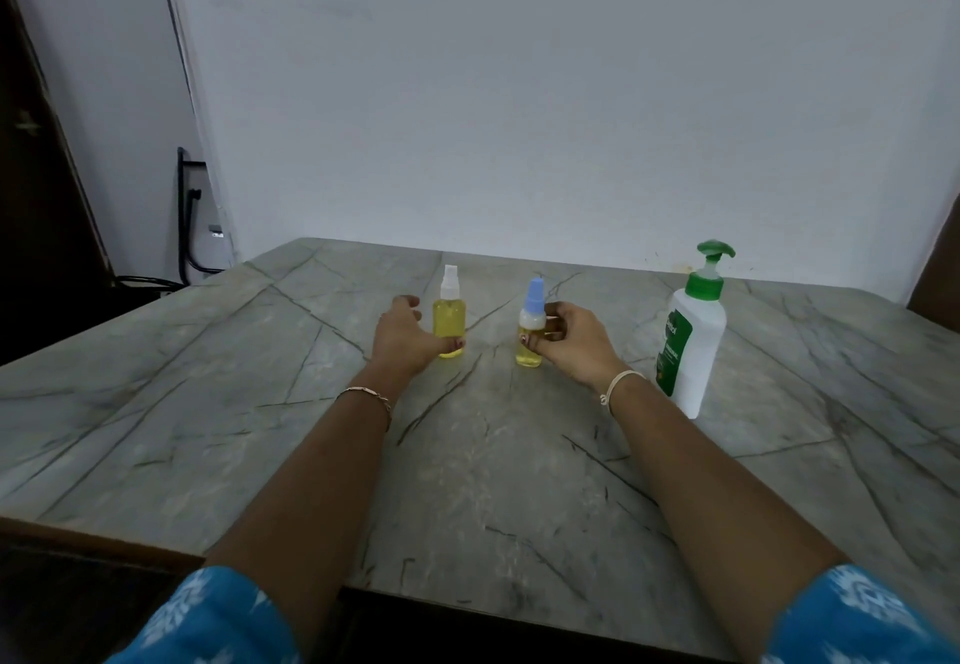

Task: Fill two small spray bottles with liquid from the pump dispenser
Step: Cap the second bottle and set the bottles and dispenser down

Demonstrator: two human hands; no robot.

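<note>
Two small spray bottles of yellow liquid stand upright on the grey marble table (pixel 260 403). The white-capped bottle (pixel 450 312) is on the left, with my left hand (pixel 402 336) wrapped around its lower body, thumb across the front. The blue-capped bottle (pixel 532 323) stands to its right, pinched by the fingers and thumb of my right hand (pixel 574 344). A white pump dispenser (pixel 691 346) with a green pump head and green label stands further right, just beyond my right wrist, untouched.
A pale wall rises directly behind the table's far edge. A dark door and black cables are at the far left, off the table. Brown furniture shows at the right edge. The table's near edge runs just in front of my blue sleeves.
</note>
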